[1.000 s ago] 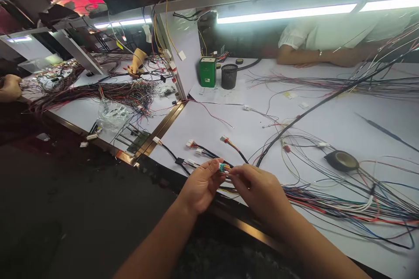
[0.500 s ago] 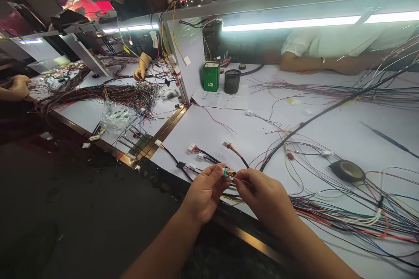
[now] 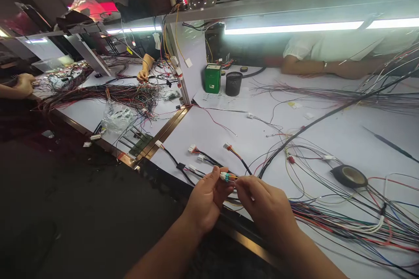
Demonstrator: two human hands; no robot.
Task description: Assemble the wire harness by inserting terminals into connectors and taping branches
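Near the front edge of the white table, my left hand (image 3: 205, 198) is closed on a small white and teal wire connector (image 3: 224, 177). Thin wires run out of the connector's right side. My right hand (image 3: 262, 196) pinches those wires (image 3: 233, 178) just beside the connector; its fingertips partly hide them. Behind my hands lie black-sleeved cable branches ending in white plugs, among them a white plug (image 3: 192, 149) and one with orange (image 3: 227, 146). A thick black cable (image 3: 294, 133) curves away to the upper right.
On the right are a black tape roll (image 3: 349, 176), a bundle of coloured wires (image 3: 330, 218) and a thin dark tool (image 3: 389, 143). A green box (image 3: 212, 78) and a black mesh cup (image 3: 233, 83) stand at the back. Co-workers' arms (image 3: 310, 66) rest across the table; others' hands are at left.
The connector now shows more of its white end between my left fingers, and my left thumb has shifted up. My right hand has moved slightly down and right. The view has shifted a little.
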